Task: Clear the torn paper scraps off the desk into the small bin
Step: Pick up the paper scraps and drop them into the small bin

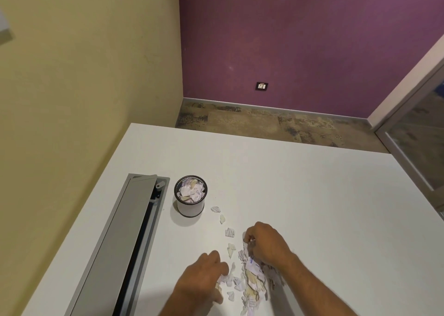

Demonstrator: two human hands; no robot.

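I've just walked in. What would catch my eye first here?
Two bare hands, the left hand and right hand, rake together a heap of torn paper scraps at the white desk's near edge. Beyond them stands a small bin already full of scraps, against a purple wall.

My left hand (pixel 204 277) and right hand (pixel 266 243) are bare, forearms uncovered, no sleeves or gloves.
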